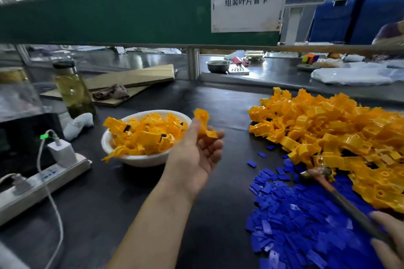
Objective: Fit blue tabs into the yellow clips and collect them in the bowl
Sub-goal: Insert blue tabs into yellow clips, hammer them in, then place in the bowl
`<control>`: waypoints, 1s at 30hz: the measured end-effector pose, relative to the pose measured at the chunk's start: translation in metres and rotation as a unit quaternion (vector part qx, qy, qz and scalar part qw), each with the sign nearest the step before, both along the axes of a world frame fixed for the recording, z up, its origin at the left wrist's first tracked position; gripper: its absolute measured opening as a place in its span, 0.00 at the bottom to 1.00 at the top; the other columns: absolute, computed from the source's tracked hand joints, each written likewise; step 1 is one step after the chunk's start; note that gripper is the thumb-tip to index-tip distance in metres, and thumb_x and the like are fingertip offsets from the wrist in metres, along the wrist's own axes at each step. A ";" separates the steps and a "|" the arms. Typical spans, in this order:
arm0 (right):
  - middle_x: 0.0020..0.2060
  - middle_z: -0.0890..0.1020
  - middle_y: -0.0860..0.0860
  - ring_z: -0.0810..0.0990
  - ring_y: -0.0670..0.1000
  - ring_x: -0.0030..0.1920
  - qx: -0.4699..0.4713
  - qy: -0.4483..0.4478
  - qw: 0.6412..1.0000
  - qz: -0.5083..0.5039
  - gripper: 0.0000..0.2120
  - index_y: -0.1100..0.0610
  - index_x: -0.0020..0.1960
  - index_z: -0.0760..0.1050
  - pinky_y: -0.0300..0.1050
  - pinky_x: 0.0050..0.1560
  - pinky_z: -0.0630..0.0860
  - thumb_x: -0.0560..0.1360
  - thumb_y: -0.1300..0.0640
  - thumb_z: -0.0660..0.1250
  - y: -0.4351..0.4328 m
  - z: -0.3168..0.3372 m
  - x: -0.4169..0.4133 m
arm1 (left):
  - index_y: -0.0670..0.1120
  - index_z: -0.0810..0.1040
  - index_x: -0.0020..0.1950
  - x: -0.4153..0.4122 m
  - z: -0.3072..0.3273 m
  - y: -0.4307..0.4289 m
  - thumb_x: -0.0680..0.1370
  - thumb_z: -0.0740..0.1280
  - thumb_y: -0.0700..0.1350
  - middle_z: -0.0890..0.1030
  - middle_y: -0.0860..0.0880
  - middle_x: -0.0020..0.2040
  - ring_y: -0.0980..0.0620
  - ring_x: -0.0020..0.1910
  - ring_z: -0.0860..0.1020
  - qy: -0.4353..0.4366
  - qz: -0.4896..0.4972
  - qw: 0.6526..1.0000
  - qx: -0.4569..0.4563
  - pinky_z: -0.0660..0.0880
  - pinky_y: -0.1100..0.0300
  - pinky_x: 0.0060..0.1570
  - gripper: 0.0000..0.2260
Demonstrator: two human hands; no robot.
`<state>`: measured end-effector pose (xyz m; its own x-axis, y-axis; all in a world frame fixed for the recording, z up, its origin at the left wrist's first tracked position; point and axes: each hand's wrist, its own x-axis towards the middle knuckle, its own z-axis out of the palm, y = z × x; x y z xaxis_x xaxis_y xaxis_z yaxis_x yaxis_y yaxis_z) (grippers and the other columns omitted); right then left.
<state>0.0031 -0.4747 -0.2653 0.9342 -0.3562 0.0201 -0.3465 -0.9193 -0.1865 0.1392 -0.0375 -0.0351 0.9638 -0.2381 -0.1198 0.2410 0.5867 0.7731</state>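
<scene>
On a dark workshop bench [122,203], the left hand [196,155] pinches 1 yellow clip [204,123] beside the heaped white bowl [140,159], the right hand [389,244] gripping a hammer [341,194].

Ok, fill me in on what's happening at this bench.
A person is assembling clips. The left hand holds one yellow clip by thumb and fingers, just right of the white bowl, which is already heaped with yellow clips. The right hand grips a small hammer lying over the pile of blue tabs. A big heap of loose yellow clips sits beyond.
</scene>
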 end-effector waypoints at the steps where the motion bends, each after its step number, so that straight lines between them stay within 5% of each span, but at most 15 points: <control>1: 0.38 0.73 0.46 0.77 0.53 0.37 0.011 -0.010 1.000 0.000 0.30 0.48 0.54 0.74 0.61 0.38 0.79 0.54 0.56 0.77 0.016 0.009 -0.003 | 0.41 0.78 0.49 0.006 0.008 0.003 0.79 0.64 0.57 0.85 0.44 0.39 0.54 0.28 0.80 0.015 0.029 0.998 -0.049 0.76 0.64 0.26 0.18; 4: 0.30 0.69 0.46 0.73 0.53 0.28 0.011 -0.063 0.998 0.006 0.28 0.59 0.45 0.78 0.57 0.28 0.76 0.47 0.71 0.80 0.071 0.059 -0.015 | 0.39 0.77 0.46 0.028 0.035 0.013 0.82 0.59 0.57 0.85 0.42 0.41 0.54 0.29 0.81 0.031 0.082 0.990 -0.112 0.77 0.65 0.27 0.21; 8: 0.26 0.60 0.40 0.60 0.39 0.22 -0.025 -0.128 0.990 0.048 0.30 0.54 0.39 0.79 0.35 0.21 0.66 0.39 0.63 0.83 0.116 0.118 -0.024 | 0.36 0.72 0.63 0.053 0.053 0.023 0.82 0.55 0.62 0.80 0.41 0.49 0.51 0.40 0.80 0.045 0.124 0.982 -0.133 0.79 0.64 0.34 0.29; 11: 0.26 0.60 0.39 0.59 0.37 0.23 -0.051 -0.159 0.985 0.044 0.27 0.52 0.38 0.80 0.34 0.25 0.64 0.40 0.59 0.84 0.126 0.139 -0.025 | 0.34 0.69 0.68 0.045 0.043 0.021 0.81 0.54 0.64 0.81 0.41 0.52 0.50 0.41 0.81 0.060 0.101 0.987 -0.113 0.79 0.63 0.33 0.33; 14: 0.26 0.66 0.41 0.64 0.40 0.24 -0.097 -0.156 0.983 0.016 0.20 0.50 0.38 0.82 0.37 0.26 0.69 0.48 0.53 0.83 0.137 0.155 -0.031 | 0.38 0.71 0.66 0.019 0.024 0.003 0.82 0.56 0.61 0.84 0.44 0.44 0.52 0.32 0.82 0.077 0.067 0.991 -0.088 0.78 0.64 0.29 0.28; 17: 0.35 0.78 0.51 0.76 0.52 0.32 -0.141 -0.148 0.975 -0.091 0.21 0.50 0.48 0.82 0.50 0.35 0.78 0.56 0.48 0.79 0.143 0.168 -0.036 | 0.42 0.76 0.57 -0.007 0.013 -0.023 0.81 0.57 0.59 0.84 0.47 0.35 0.53 0.28 0.81 0.089 0.011 0.995 -0.049 0.76 0.63 0.27 0.21; 20: 0.51 0.79 0.55 0.78 0.59 0.48 -0.140 -0.142 0.966 -0.163 0.28 0.51 0.61 0.76 0.56 0.48 0.77 0.63 0.45 0.74 0.138 0.186 -0.033 | 0.43 0.79 0.51 -0.018 0.002 -0.041 0.81 0.59 0.59 0.84 0.47 0.35 0.53 0.29 0.81 0.082 -0.010 0.997 -0.014 0.76 0.61 0.26 0.20; 26: 0.74 0.54 0.55 0.55 0.59 0.73 -0.127 0.003 0.977 -0.169 0.42 0.44 0.75 0.47 0.60 0.69 0.63 0.68 0.32 0.63 0.104 0.209 0.017 | 0.44 0.81 0.51 -0.026 -0.025 -0.050 0.82 0.59 0.57 0.75 0.51 0.29 0.55 0.24 0.69 0.113 -0.006 0.992 0.063 0.66 0.61 0.26 0.18; 30: 0.76 0.50 0.55 0.53 0.61 0.74 -0.018 0.084 0.982 -0.166 0.44 0.39 0.75 0.46 0.62 0.70 0.61 0.66 0.26 0.59 0.084 0.191 0.050 | 0.43 0.80 0.49 -0.031 -0.021 -0.050 0.82 0.58 0.56 0.71 0.52 0.27 0.56 0.23 0.65 0.079 -0.032 0.994 0.065 0.62 0.62 0.23 0.19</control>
<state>0.0536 -0.3908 -0.0739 0.7583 -0.6431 -0.1062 -0.6509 -0.7559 -0.0700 0.1086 -0.0880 -0.0563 0.9143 -0.2702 -0.3017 0.3983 0.4647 0.7908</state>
